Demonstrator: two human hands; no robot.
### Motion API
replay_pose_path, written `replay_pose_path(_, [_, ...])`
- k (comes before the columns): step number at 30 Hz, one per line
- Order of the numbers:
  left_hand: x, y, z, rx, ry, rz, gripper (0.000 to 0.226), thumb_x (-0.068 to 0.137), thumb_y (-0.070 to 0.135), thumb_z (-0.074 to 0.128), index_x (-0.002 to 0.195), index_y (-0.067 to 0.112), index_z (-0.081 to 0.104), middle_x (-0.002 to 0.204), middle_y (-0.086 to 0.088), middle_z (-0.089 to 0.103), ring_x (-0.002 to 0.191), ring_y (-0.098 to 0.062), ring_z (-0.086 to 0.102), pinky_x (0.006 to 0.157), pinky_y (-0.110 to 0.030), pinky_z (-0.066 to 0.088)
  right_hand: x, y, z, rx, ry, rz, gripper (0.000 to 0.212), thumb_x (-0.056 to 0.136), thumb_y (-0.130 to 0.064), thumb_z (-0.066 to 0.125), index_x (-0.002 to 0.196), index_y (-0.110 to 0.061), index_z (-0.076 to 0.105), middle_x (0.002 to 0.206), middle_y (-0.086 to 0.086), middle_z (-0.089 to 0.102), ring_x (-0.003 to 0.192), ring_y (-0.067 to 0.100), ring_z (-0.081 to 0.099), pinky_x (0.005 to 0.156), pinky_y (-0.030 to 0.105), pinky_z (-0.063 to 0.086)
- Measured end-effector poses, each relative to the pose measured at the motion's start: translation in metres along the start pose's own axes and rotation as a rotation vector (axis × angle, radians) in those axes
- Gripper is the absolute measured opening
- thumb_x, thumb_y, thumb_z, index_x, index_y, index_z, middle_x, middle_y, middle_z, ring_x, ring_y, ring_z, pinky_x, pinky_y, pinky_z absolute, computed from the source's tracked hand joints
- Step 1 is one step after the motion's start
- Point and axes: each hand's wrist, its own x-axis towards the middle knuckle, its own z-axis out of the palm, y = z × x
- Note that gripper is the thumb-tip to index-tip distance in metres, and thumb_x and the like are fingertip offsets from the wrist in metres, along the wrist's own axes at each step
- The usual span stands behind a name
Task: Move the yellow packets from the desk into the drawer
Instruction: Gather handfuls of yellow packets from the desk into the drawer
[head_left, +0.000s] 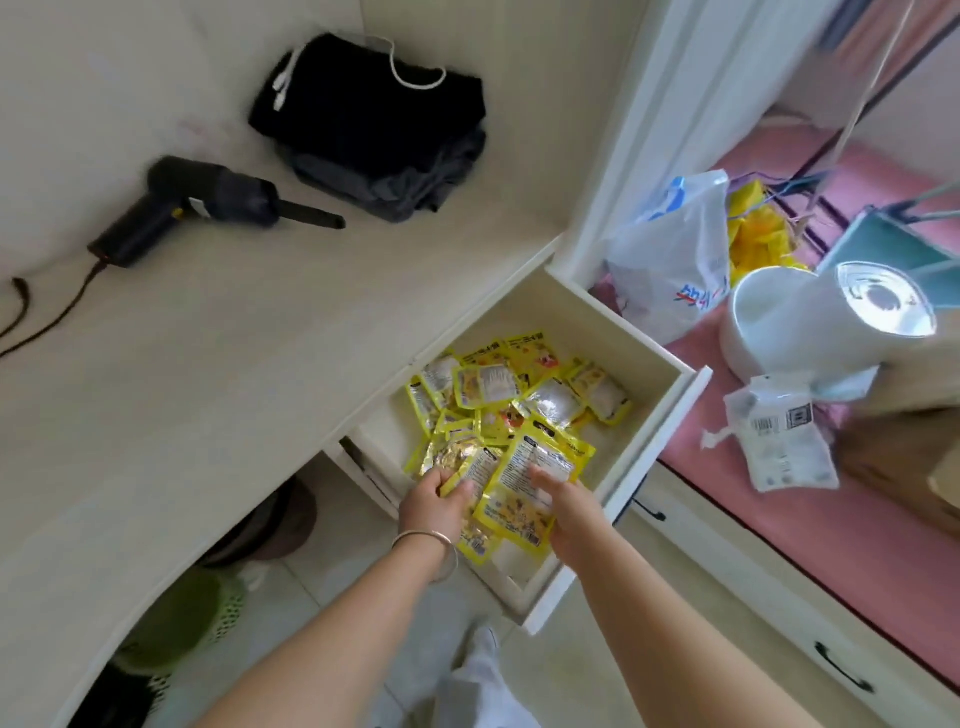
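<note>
An open white drawer (644, 338) under the desk edge holds several yellow packets (524, 395) in a loose heap. Over its near end, my left hand (434, 501) grips a bunch of yellow packets (462, 460) by their lower edge, a bracelet on the wrist. My right hand (563, 506) lies with straight fingers on a large yellow packet (524, 499) tilted against the pile. The pale desk (208, 374) carries no yellow packets in view.
On the desk lie a black handheld tool with a cord (208, 208) and folded dark clothes (374, 130). Right of the drawer are a plastic bag (675, 260), a white pot (779, 322) and a pink surface (857, 545). A green basket (182, 618) stands under the desk.
</note>
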Motion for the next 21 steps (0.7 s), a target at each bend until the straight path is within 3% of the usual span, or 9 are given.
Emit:
replay_pose_path(2, [0.010,0.004,0.018,0.068,-0.008,0.010,0.010,0.087,0.022,0.063,0.091,0.014,0.058,0.088,-0.005,0.060,0.079,-0.022,0.051,0.077,-0.031,0.046,0.019,0.001,-0.013,0.007,0.025,0.048,0.079,0.064,-0.030,0.084,0.132,-0.009,0.049,0.125,0.015,0.062,0.106,0.035,0.064,0.085,0.051,0.054])
replay_pose_path(6, [0.042,0.009,0.036,0.165,-0.033,0.021,0.010,0.086,0.020,0.064,0.080,0.017,0.056,0.087,-0.002,0.061,0.078,-0.021,0.052,0.071,-0.022,0.038,0.055,0.005,-0.018,-0.041,0.076,0.102,0.086,0.060,-0.034,0.085,0.132,-0.006,0.048,0.124,0.016,0.061,0.106,0.037,0.063,0.091,0.054,0.051])
replay_pose_path(9, [0.071,0.008,0.041,0.289,-0.038,0.022,0.008,0.085,0.022,0.066,0.090,0.015,0.063,0.098,-0.006,0.066,0.085,-0.023,0.055,0.075,-0.022,0.039,0.069,0.004,-0.008,-0.169,0.155,0.116,0.091,0.060,-0.038,0.083,0.136,-0.005,0.045,0.125,0.014,0.060,0.104,0.034,0.062,0.091,0.050,0.052])
replay_pose_path(13, [0.100,0.004,0.043,0.486,-0.097,0.035,0.010,0.084,0.020,0.067,0.091,0.014,0.065,0.107,-0.006,0.069,0.094,-0.027,0.062,0.084,-0.031,0.048,0.086,0.010,-0.002,-0.410,0.209,0.139,0.048,0.081,-0.026,0.071,0.121,-0.003,0.059,0.084,0.003,0.061,0.083,0.021,0.057,0.075,0.029,0.048])
replay_pose_path(16, [0.118,0.001,0.041,0.643,-0.158,0.032,0.011,0.084,0.019,0.067,0.093,0.016,0.063,0.111,-0.004,0.067,0.102,-0.026,0.061,0.089,-0.032,0.049,0.094,0.015,0.003,-0.533,0.268,0.179,0.060,0.084,-0.030,0.068,0.134,-0.005,0.046,0.108,0.008,0.063,0.093,0.024,0.060,0.074,0.031,0.048])
replay_pose_path(19, [0.129,-0.002,0.038,0.742,-0.169,0.034,0.017,0.079,0.013,0.069,0.083,0.022,0.055,0.116,-0.005,0.055,0.093,-0.024,0.059,0.089,-0.031,0.049,0.097,0.020,0.009,-0.593,0.317,0.184,0.070,0.085,-0.026,0.068,0.143,-0.009,0.033,0.133,0.010,0.054,0.120,0.029,0.054,0.092,0.036,0.048])
replay_pose_path(21, [0.131,-0.003,0.037,0.760,-0.168,0.021,0.023,0.076,0.010,0.071,0.081,0.024,0.053,0.119,-0.004,0.046,0.086,-0.022,0.056,0.088,-0.029,0.049,0.092,0.023,0.011,-0.606,0.332,0.179,0.068,0.085,-0.026,0.067,0.140,-0.009,0.031,0.134,0.011,0.053,0.121,0.030,0.053,0.092,0.036,0.047])
